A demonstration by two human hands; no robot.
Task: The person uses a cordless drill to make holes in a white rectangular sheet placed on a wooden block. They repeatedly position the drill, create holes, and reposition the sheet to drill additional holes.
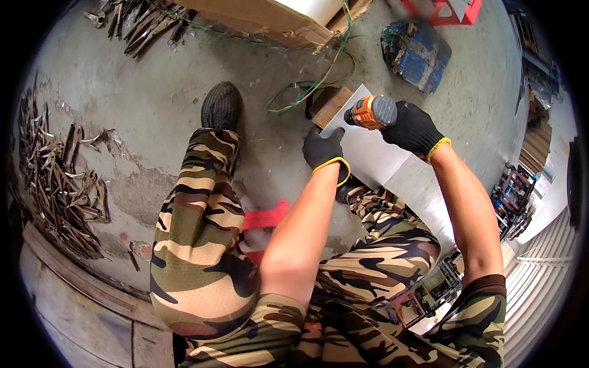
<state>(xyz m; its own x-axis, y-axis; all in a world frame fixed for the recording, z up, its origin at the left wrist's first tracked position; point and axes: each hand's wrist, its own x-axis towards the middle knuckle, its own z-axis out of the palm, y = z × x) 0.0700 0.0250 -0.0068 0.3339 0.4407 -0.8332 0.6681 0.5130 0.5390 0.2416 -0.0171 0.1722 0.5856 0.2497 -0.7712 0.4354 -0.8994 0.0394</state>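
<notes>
My right hand (416, 130), in a black knitted glove with a yellow cuff, is closed round an orange and black cordless drill (372, 113). The drill's front end is over a pale grey sheet (362, 146), near its far corner; the bit cannot be made out. My left hand (323, 149), gloved alike, grips the sheet's left edge, with the thumb on top and the other fingers partly hidden. A wooden block (332, 105) sits by the far end of the sheet, partly covered by it. The sheet slopes back toward my right leg and has a bend across it.
A green and yellow cable (319, 83) loops past the block. Beyond lie a cardboard box (276, 26) and a worn blue container (423, 58). Piles of rusty metal tools (61, 178) cover the floor at left. A red plastic piece (267, 218) is between my legs; metal machinery (514, 193) stands at right.
</notes>
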